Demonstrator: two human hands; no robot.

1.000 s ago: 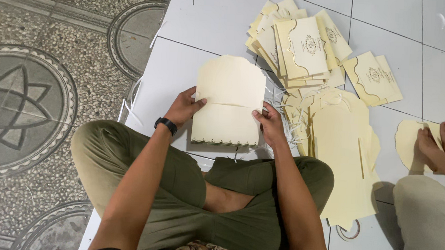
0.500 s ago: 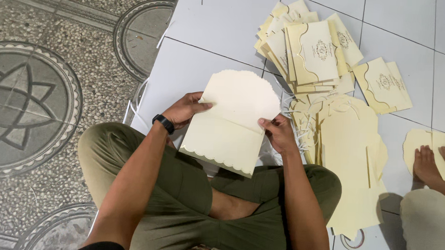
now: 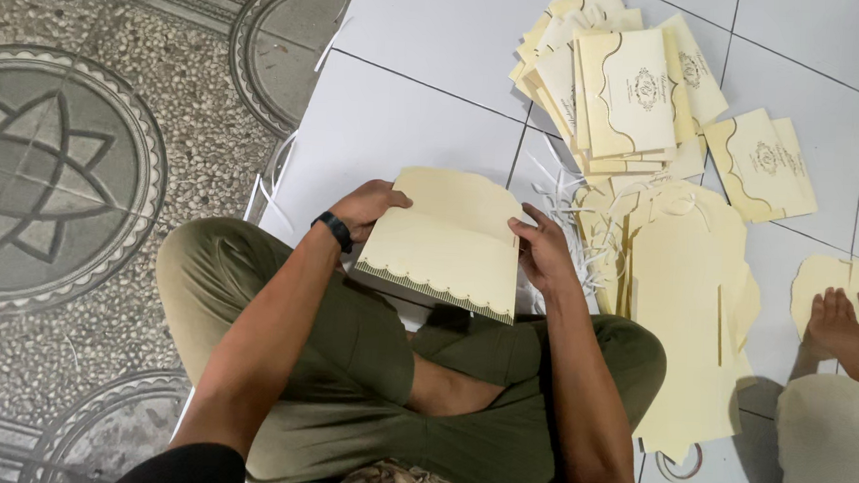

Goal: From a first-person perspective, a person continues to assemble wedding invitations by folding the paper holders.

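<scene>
I sit cross-legged on a tiled floor and hold a cream card sheet (image 3: 446,242) above my lap. Its near flap has a scalloped edge and is folded up toward me. My left hand (image 3: 366,208), with a black wristband, grips the sheet's left edge. My right hand (image 3: 542,253) grips its right edge. Both hands are closed on the card.
A pile of finished cream envelopes with printed emblems (image 3: 621,95) lies ahead on the white tiles. Unfolded cream sheets (image 3: 682,311) and thin paper strips (image 3: 575,219) lie to my right. Another person's hands (image 3: 843,313) press a cream sheet at the far right. Patterned terrazzo floor (image 3: 65,177) lies left.
The card lay flat on the floor under both hands; I have lifted it toward me and folded its scalloped lower flap up. The other person's hand shifted on their sheet.
</scene>
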